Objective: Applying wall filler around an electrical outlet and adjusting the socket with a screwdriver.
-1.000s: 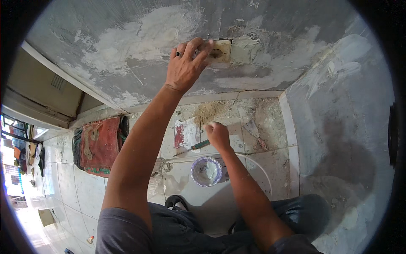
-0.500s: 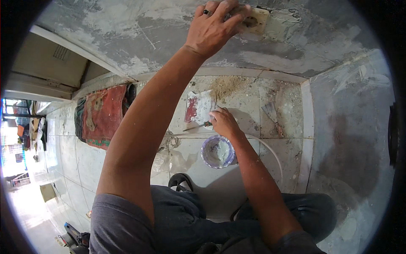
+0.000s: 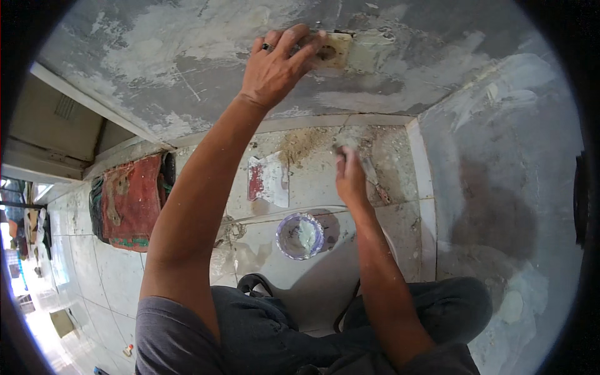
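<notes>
My left hand point(image 3: 275, 65) reaches up to the plastered wall, its fingers curled over the left end of a cream wall socket point(image 3: 335, 51). The socket's right part shows; the fingers cover the rest. Low over the floor, my right hand point(image 3: 352, 178) is closed and slightly smeared by motion. A dark end pokes from its fingers, seemingly the handle of the thin screwdriver; its shaft cannot be made out. Just right of that hand a scraper point(image 3: 380, 189) lies on the tiles, partly hidden by it. Left of the hand lies a white-and-red smeared plate point(image 3: 272, 181).
A purple-rimmed bowl point(image 3: 300, 236) with pale paste stands before me. Sandy debris point(image 3: 303, 145) lies along the wall base. A red cloth point(image 3: 134, 203) is on the floor at the left. A pale hose point(image 3: 275, 217) crosses the tiles. A side wall point(image 3: 500, 162) rises at the right.
My right hand has lifted away from the white-and-red plate and moved toward the scraper; the screwdriver is gone from beside the plate. My left hand stays at the socket. The view has shifted right.
</notes>
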`<state>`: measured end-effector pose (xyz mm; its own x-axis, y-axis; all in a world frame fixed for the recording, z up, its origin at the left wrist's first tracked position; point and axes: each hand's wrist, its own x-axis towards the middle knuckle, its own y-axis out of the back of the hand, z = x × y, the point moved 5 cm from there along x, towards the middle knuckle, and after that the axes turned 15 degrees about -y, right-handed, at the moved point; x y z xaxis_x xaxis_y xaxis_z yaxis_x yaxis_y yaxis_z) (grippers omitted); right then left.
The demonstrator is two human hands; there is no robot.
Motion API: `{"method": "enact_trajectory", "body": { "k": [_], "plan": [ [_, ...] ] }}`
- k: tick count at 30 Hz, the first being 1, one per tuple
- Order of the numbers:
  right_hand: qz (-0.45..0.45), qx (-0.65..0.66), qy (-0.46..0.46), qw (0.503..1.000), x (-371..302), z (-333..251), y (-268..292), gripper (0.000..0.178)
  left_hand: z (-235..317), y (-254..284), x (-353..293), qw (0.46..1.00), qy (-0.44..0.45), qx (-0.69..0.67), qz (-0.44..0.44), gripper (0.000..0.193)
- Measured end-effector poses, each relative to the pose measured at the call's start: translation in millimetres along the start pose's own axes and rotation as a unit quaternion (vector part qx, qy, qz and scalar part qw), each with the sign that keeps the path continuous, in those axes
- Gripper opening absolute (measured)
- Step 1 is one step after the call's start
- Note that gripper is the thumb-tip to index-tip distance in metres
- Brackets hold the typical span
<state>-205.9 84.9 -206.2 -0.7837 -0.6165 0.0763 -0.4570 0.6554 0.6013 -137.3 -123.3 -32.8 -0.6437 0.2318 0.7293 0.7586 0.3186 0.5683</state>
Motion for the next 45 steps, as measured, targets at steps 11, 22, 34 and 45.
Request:
{"method": "enact_trajectory", "body": {
  "k": [11, 22, 34, 45],
  "plan": [
    [0.233, -0.012, 0.152, 0.960, -1, -107, 73, 0.030, -2, -2, -1, 1.000, -0.003, 0.007, -0.019, 0.063],
    [0.256, 0.014, 0.154, 0.954, 9, -106, 68, 0.028, -3, 1, 0, 1.000, -0.010, 0.013, -0.014, 0.065],
    [0.250, 0.006, 0.149, 0.957, 13, -110, 70, 0.028, -1, 1, 2, 0.999, -0.021, 0.018, -0.029, 0.066],
    [0.261, -0.038, 0.121, 0.957, 6, -135, 71, 0.030, 1, 2, 3, 1.000, -0.009, 0.015, -0.022, 0.065]
  ]
}}
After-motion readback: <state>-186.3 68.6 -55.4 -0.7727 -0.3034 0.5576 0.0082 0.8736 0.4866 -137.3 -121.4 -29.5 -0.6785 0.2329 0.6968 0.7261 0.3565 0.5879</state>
